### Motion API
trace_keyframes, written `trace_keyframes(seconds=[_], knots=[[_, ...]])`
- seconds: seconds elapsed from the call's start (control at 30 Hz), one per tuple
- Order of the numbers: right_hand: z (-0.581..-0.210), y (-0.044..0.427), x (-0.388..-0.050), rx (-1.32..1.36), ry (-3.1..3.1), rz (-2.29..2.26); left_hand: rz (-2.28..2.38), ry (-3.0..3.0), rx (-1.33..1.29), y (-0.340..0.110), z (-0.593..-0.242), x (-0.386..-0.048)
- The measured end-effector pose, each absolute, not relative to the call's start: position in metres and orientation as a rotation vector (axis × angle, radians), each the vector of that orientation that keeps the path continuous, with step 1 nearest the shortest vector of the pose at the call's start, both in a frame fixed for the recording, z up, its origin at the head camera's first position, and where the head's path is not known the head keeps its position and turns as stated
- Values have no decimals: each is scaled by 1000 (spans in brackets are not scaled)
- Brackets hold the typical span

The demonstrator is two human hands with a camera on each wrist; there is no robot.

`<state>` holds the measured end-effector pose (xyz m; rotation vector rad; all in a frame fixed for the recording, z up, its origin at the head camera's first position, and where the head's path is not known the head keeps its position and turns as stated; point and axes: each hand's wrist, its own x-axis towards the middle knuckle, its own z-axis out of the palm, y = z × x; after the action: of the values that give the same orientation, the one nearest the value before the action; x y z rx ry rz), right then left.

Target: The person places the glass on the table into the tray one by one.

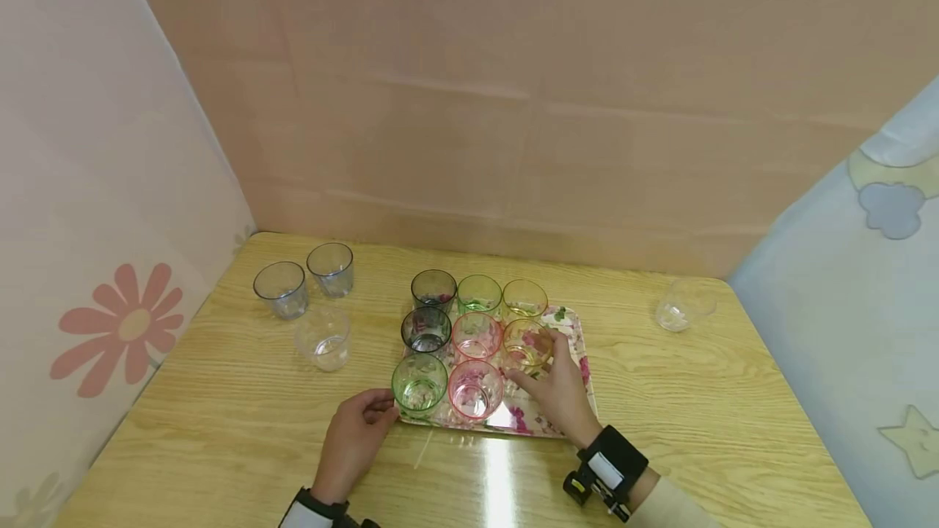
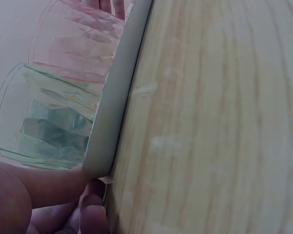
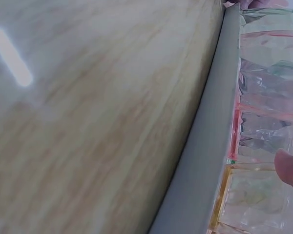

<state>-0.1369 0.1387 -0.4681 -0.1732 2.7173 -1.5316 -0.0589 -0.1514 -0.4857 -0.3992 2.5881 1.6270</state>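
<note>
A floral tray [image 1: 521, 418] carries several tinted glasses set in rows. At its near left corner, my left hand [image 1: 357, 438] pinches the tray edge, thumb against the rim and fingers curled below, as the left wrist view shows. Right beside that thumb stands a green glass [image 2: 49, 119]. My right hand [image 1: 559, 388] holds a yellow glass [image 1: 522, 355] on the tray's right side, fingers at its far right and thumb in front. To its left stand two pink glasses, one nearer [image 1: 475, 402] and one behind [image 1: 477, 338].
Two dark-rimmed glasses [image 1: 282, 296] and a clear glass [image 1: 324, 345] stand left of the tray. Another clear glass [image 1: 678, 312] is at the far right. Cloth backdrops [image 1: 506, 145] border the wooden table [image 1: 660, 414] at the back and sides.
</note>
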Motion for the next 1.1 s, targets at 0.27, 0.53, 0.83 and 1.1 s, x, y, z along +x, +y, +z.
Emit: trace_keyframes(seconds=[0.27, 0.53, 0.83, 1.1], knots=[[-469, 140, -137, -170, 2725, -1529, 1641, 2591, -374, -150, -487, -58], [-463, 147, -134, -149, 2674, -1487, 1625, 2600, -363, -150, -488, -59], [-446, 179, -121, -237, 2724, -1433, 1592, 2606, -384, -150, -487, -60], [-443, 209, -110, -140, 2910, -1195, 1585, 2621, -374, -151, -485, -59]])
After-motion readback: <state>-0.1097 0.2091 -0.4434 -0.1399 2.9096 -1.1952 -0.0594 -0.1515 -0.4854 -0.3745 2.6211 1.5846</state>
